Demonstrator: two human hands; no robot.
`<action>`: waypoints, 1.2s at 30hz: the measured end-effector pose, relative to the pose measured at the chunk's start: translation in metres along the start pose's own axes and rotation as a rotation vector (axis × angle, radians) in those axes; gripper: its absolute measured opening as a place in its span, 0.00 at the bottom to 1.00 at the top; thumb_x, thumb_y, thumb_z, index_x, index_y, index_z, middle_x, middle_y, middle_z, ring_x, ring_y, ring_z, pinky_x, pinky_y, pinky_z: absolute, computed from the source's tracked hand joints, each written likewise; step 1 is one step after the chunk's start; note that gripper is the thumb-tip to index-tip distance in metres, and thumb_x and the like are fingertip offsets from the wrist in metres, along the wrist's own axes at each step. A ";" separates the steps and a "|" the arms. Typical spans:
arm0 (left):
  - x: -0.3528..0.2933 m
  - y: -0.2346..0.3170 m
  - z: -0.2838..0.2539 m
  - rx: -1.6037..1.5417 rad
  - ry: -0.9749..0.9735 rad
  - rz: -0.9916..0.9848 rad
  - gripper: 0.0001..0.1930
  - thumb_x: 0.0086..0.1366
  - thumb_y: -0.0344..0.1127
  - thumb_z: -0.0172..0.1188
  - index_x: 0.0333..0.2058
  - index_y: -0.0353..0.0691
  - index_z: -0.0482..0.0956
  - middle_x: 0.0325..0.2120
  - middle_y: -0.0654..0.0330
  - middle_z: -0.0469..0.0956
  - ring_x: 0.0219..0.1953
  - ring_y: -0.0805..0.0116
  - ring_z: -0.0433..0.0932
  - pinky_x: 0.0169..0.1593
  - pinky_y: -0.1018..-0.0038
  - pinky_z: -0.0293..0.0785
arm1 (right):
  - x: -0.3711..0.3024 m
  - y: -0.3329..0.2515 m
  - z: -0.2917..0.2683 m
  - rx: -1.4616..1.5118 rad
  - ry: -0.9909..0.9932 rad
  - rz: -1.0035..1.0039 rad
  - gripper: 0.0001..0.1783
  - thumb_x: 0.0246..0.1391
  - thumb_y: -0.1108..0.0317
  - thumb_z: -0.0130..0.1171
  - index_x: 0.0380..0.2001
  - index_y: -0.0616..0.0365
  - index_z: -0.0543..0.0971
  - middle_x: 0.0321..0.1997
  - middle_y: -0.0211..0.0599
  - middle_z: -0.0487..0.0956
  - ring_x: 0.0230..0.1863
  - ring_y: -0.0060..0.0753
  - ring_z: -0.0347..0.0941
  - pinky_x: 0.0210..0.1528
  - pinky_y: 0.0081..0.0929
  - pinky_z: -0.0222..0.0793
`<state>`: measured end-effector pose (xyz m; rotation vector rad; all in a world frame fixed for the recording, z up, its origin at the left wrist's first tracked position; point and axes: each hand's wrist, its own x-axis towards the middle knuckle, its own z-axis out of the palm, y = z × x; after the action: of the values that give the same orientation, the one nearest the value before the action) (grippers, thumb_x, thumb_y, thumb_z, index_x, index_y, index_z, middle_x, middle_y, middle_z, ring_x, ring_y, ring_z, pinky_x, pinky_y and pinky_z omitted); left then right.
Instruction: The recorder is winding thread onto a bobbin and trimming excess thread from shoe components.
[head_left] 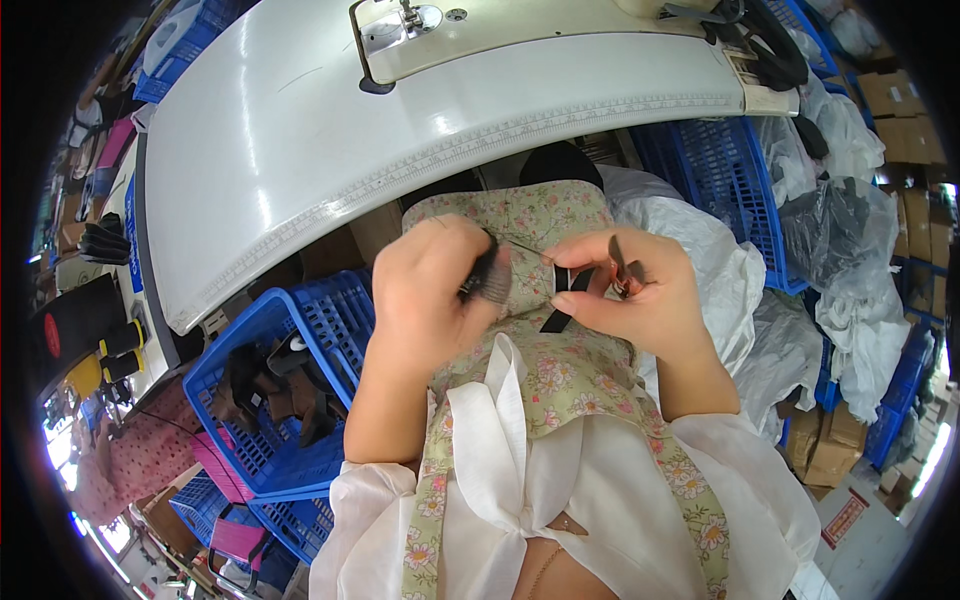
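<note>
Both hands are raised over my lap, in front of a floral apron. My left hand is closed around a bunched black piece, which is smeared by motion at its edge. Between thumb and forefinger, my right hand pinches a black strap, with a small pale patch at its end. A small dark, blade-like tool with a reddish part is also tucked in the right hand; its exact kind is unclear. A thin dark thread stretches between the two hands.
Ahead is a white sewing table with a ruler strip along its edge and a sewing machine. A blue crate with dark pieces stands at left. Another blue crate and white plastic bags sit at right.
</note>
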<state>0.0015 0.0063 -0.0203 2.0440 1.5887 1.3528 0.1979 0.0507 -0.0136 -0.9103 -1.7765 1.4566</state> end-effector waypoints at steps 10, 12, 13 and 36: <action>-0.009 -0.003 0.002 -0.200 -0.020 -0.165 0.08 0.46 0.24 0.60 0.22 0.36 0.68 0.19 0.55 0.70 0.19 0.58 0.68 0.24 0.72 0.66 | 0.007 0.015 -0.004 0.771 0.126 0.215 0.15 0.46 0.77 0.59 0.39 0.64 0.72 0.39 0.49 0.77 0.34 0.34 0.78 0.17 0.13 0.66; -0.009 -0.005 -0.001 -0.227 -0.056 -0.135 0.08 0.46 0.24 0.60 0.22 0.36 0.68 0.21 0.55 0.72 0.20 0.58 0.69 0.25 0.72 0.66 | 0.011 0.020 -0.005 0.982 0.157 0.332 0.13 0.48 0.75 0.59 0.39 0.64 0.73 0.39 0.48 0.77 0.33 0.34 0.77 0.17 0.11 0.65; -0.006 -0.004 -0.005 -0.223 -0.103 -0.101 0.08 0.48 0.24 0.59 0.22 0.35 0.66 0.24 0.53 0.74 0.22 0.64 0.70 0.27 0.75 0.67 | 0.012 0.022 -0.005 0.981 0.160 0.332 0.13 0.48 0.75 0.59 0.39 0.64 0.73 0.39 0.48 0.77 0.33 0.34 0.77 0.17 0.11 0.65; 0.001 -0.004 -0.008 -1.375 0.387 -0.626 0.08 0.58 0.32 0.53 0.26 0.41 0.61 0.19 0.59 0.64 0.17 0.78 0.58 0.20 0.84 0.55 | 0.010 0.024 0.002 0.818 0.198 0.148 0.15 0.44 0.78 0.61 0.38 0.62 0.74 0.38 0.42 0.76 0.24 0.18 0.70 0.24 0.16 0.69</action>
<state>-0.0072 0.0058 -0.0181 0.4586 0.7458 1.7858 0.1939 0.0613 -0.0373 -0.7092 -0.8375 1.8835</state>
